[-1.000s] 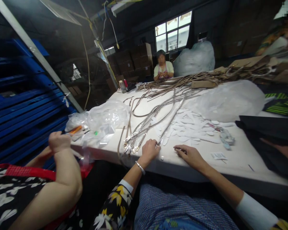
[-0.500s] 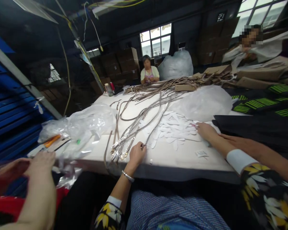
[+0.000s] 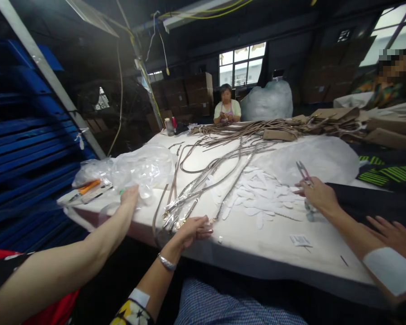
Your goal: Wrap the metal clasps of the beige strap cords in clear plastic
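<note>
My left hand (image 3: 193, 230), with a silver bangle at the wrist, lies at the table's front edge with its fingers stretched out. Close to its fingertips is the near end of a grey-brown strap (image 3: 235, 185). Left of that hand, several straps with gold-coloured clasps (image 3: 181, 222) lie partly in clear plastic. Above the table's right part, my right hand (image 3: 316, 195) is closed around small scissors (image 3: 303, 171), blades pointing up and away. Many white paper strips (image 3: 257, 192) spread between my hands. A white label (image 3: 300, 241) lies nearer to me.
At left, a co-worker's hand (image 3: 129, 196) touches clear plastic bags (image 3: 145, 169), beside an orange-handled cutter (image 3: 89, 186). Another person's hand (image 3: 389, 232) rests at right by black fabric (image 3: 362, 203). Brown straps (image 3: 237, 131) heap at the back, where a person (image 3: 227, 108) sits.
My left hand has let go of the strap end and its fingers have straightened. My right hand has lifted the scissors. The left co-worker's hand has reached onto the plastic bags. The view has shifted.
</note>
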{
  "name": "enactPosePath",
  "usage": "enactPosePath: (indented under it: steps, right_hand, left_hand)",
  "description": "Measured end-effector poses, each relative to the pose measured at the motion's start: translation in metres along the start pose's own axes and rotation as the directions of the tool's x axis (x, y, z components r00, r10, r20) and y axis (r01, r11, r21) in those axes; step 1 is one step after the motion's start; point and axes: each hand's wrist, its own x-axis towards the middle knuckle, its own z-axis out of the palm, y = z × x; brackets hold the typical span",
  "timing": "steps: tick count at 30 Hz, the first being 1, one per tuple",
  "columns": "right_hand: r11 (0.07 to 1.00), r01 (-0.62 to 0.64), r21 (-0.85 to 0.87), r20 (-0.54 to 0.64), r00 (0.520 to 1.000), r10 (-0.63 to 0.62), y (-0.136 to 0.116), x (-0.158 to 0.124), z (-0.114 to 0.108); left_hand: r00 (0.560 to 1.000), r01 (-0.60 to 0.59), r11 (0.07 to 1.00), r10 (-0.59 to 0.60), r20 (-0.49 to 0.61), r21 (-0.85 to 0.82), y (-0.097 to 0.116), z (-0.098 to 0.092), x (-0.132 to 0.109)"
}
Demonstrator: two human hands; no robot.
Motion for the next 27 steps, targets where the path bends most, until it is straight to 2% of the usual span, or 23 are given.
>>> enactPosePath:
  steps: [2,4,5,6,7,9,11,12,15,18,20,22,24,27]
  right_hand:
    - [0.974,0.010,0.227,-0.019,1.000,-0.006,-0.017,-0.021,0.005]
    - [0.777,-0.028,0.629,0.038,0.999,0.006,-0.036,-0.045,0.012]
    - [0.663,-0.073,0.745,0.091,0.996,0.008,-0.045,-0.056,0.016]
    - [0.561,-0.120,0.819,0.144,0.990,0.002,-0.053,-0.066,0.019]
    - [0.495,-0.164,0.853,0.192,0.981,-0.006,-0.060,-0.075,0.022]
    - [0.454,-0.244,0.857,0.282,0.959,-0.018,-0.070,-0.089,0.030]
    - [0.517,-0.345,0.783,0.416,0.909,-0.024,-0.077,-0.102,0.042]
    - [0.569,-0.394,0.722,0.496,0.868,-0.028,-0.081,-0.109,0.049]
    - [0.704,-0.481,0.522,0.715,0.697,-0.055,-0.091,-0.133,0.073]
    - [0.798,-0.471,0.376,0.832,0.551,-0.067,-0.102,-0.155,0.096]
    - [0.847,-0.417,0.328,0.859,0.505,-0.084,-0.109,-0.161,0.110]
    - [0.870,-0.379,0.314,0.867,0.488,-0.101,-0.114,-0.161,0.120]
    - [0.871,-0.394,0.294,0.876,0.476,-0.081,-0.119,-0.156,0.127]
    - [0.860,-0.460,0.220,0.907,0.421,-0.007,-0.125,-0.148,0.135]
  left_hand:
    - [0.998,0.047,0.998,-0.045,0.038,-0.046,-0.003,-0.002,-0.003]
    - [0.994,0.087,0.994,-0.083,0.069,-0.068,-0.006,-0.004,-0.004]
    - [0.993,0.098,0.993,-0.093,0.076,-0.065,-0.008,-0.004,-0.004]
    - [0.992,0.102,0.993,-0.098,0.076,-0.054,-0.009,-0.004,-0.004]
    - [0.992,0.104,0.994,-0.100,0.072,-0.043,-0.010,-0.004,-0.005]
    - [0.993,0.105,0.994,-0.103,0.061,-0.037,-0.010,-0.002,-0.005]
    - [0.994,0.102,0.994,-0.100,0.049,-0.047,-0.010,0.000,-0.007]
    - [0.994,0.098,0.994,-0.096,0.042,-0.052,-0.009,0.001,-0.007]
    - [0.996,0.088,0.994,-0.086,0.034,-0.064,-0.008,0.004,-0.010]
    - [0.996,0.076,0.996,-0.074,0.044,-0.054,-0.010,0.007,-0.011]
    - [0.998,0.049,0.998,-0.047,0.045,-0.039,-0.013,0.009,-0.009]
    - [0.999,0.017,1.000,-0.016,0.044,-0.025,-0.017,0.009,-0.008]
    - [0.999,-0.002,1.000,0.002,0.055,-0.010,-0.020,0.010,-0.006]
    - [0.998,-0.016,1.000,0.015,0.065,0.006,-0.023,0.009,-0.004]
